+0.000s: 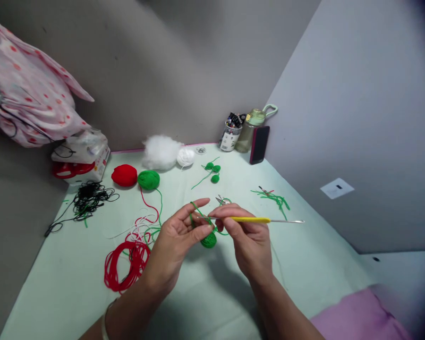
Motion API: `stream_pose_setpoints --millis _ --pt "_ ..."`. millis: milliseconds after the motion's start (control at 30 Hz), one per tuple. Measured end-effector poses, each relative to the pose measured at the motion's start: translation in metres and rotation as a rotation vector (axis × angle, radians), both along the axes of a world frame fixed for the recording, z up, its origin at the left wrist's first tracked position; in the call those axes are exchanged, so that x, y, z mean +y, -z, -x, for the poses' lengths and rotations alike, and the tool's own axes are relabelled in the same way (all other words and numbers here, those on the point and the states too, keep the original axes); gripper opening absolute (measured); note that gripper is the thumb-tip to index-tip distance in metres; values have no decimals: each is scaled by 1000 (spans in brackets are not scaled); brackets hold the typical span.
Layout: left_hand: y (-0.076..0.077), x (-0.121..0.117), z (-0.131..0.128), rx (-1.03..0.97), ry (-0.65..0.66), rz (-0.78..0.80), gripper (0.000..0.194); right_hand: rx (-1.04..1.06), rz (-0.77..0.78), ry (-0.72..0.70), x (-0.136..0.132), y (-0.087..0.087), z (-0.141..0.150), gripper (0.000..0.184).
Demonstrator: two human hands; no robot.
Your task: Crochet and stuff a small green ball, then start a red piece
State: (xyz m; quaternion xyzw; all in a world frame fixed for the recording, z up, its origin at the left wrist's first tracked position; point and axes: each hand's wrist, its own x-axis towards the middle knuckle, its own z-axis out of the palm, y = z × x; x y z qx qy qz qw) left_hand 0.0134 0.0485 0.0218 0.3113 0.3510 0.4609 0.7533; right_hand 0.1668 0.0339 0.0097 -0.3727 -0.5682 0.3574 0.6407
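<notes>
The right hand point(252, 240), at the centre of the frame, has its grip clamped on a yellow-handled crochet hook with silvery metal ends point(251, 220); thumb and fingers pinch it, and the hook lies nearly level, one end pointing to the right. The left hand point(179, 238), just beside it, has its grip closed on a small round piece of green crochet point(208, 240), thumb pressed at its upper edge, with the index finger extended and green yarn looped over the fingers. The hook's other tip reaches in among these loops.

Beyond the hands, small metal scissors point(224, 200) lie on the table point(304, 278), which has a pale green cover. Farther up are three small green crocheted balls with yarn tails point(215, 178), and to their right a loose bunch of green yarn scraps point(278, 199).

Left of the hands sit a coil of red cord point(113, 267), tangled white and red strands point(140, 230), a green yarn ball point(148, 180) touching a red yarn ball point(124, 175), and a heap of black cord point(90, 200). Toward the upper centre, fluffy white stuffing point(161, 152) lies against a white yarn ball point(186, 157). Right of these stand a clear cup of pens point(230, 137), a greenish bottle point(247, 134) and a dark upright phone with a reddish edge point(259, 145).
</notes>
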Motion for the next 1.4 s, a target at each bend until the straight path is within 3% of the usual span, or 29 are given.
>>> stream_pose_setpoints --millis 133,300,467,533,600,700,767,1067,1133,1267,1333,1400 --pt "0 0 0 -16 -24 15 52 -55 -42 11 -3 -4 0 18" --pt "0 -2 -1 -11 -38 24 70 -247 -122 54 -7 -5 3 26" --pt "3 -3 -2 -28 -63 35 75 -672 -443 339 -13 3 8 36" --pt "2 -1 -1 -112 23 103 66 -617 -435 330 -13 3 5 36" --pt "-1 2 2 -155 77 139 57 -377 -284 235 -11 0 0 30" --pt "-5 4 5 -147 53 106 50 0 -67 66 -5 -4 -7 20" --pt "-4 3 5 -109 13 67 50 90 -5 -21 -3 -4 -7 16" --pt "4 0 0 -37 -15 -4 49 43 68 -55 -2 1 0 18" --pt "5 0 -1 -33 -46 -13 46 -128 -18 33 -4 1 1 21" --pt "8 -2 -4 -77 -72 22 50 -596 -337 231 -11 3 5 34" --pt "6 -1 -3 -119 -4 97 50 -542 -337 241 -12 4 3 35" --pt "3 0 -2 -142 43 140 47 -271 -186 200 -9 3 0 27"
